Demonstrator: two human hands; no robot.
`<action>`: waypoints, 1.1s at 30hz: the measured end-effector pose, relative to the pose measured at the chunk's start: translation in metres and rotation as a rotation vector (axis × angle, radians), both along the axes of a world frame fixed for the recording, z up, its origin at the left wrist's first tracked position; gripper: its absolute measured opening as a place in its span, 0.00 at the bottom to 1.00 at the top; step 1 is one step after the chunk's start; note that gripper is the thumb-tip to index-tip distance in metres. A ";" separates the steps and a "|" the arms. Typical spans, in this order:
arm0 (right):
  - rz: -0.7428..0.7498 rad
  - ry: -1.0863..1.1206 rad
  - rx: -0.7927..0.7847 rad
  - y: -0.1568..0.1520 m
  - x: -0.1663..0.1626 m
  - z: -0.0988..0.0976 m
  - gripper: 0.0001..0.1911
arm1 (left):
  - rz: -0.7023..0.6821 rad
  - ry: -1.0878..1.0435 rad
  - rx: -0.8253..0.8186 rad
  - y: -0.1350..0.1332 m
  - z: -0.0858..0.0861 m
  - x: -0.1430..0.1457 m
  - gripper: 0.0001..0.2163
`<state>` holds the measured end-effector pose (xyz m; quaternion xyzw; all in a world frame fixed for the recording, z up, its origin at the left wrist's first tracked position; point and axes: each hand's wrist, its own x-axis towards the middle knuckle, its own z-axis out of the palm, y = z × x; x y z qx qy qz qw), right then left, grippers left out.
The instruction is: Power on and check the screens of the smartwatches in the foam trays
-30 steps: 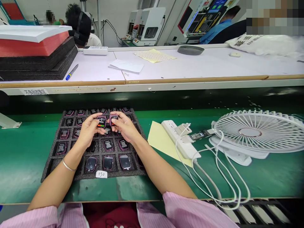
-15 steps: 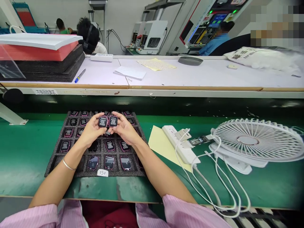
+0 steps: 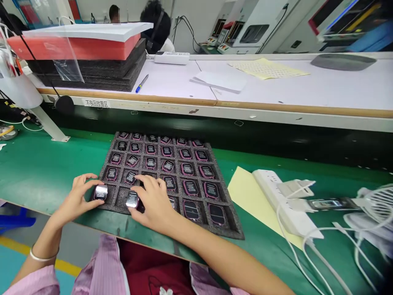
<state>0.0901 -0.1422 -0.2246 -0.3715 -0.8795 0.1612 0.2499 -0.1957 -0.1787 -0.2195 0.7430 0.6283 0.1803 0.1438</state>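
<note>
A black foam tray [image 3: 237,230] divided into compartments lies on the green bench with several watch bodies in it, many showing lines of white text on dark screens. My left hand [image 3: 75,198] pinches a strapless smartwatch [image 3: 101,192] between thumb and fingers at the tray's front-left corner. In the front row, a little farther right, my right hand [image 3: 155,203] grips another smartwatch [image 3: 132,199] by its edges. Both held screens catch bright glare. My right hand hides part of the front compartments. A dark-screened watch [image 3: 190,209] lies to its right.
Right of the tray are a yellow sheet [image 3: 238,186], a white power strip [image 3: 285,205] with cables, and part of a fan [image 3: 382,203]. A raised shelf [image 3: 276,92] behind carries foam sheets [image 3: 92,76], a pen [image 3: 141,83] and papers. A metal post [image 3: 50,125] stands left.
Both hands have come down from the back of the tray to its front-left side, now apart, each with a watch. The view has turned left.
</note>
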 end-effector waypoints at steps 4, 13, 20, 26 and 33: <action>0.019 -0.096 0.027 0.001 -0.022 -0.007 0.25 | -0.027 0.028 -0.001 0.001 -0.014 0.002 0.22; -0.144 -0.240 0.128 0.002 0.059 0.022 0.11 | -0.097 0.023 0.277 0.006 0.009 0.087 0.10; -0.311 -0.498 0.182 -0.014 0.076 -0.003 0.21 | -0.072 0.474 0.143 0.013 0.001 0.170 0.13; -0.338 -0.229 0.087 -0.018 0.072 -0.019 0.17 | -0.135 0.379 0.142 0.026 0.009 0.167 0.08; -0.007 0.306 -0.316 -0.007 0.083 0.012 0.08 | -0.266 -0.617 -0.055 0.043 0.071 0.169 0.05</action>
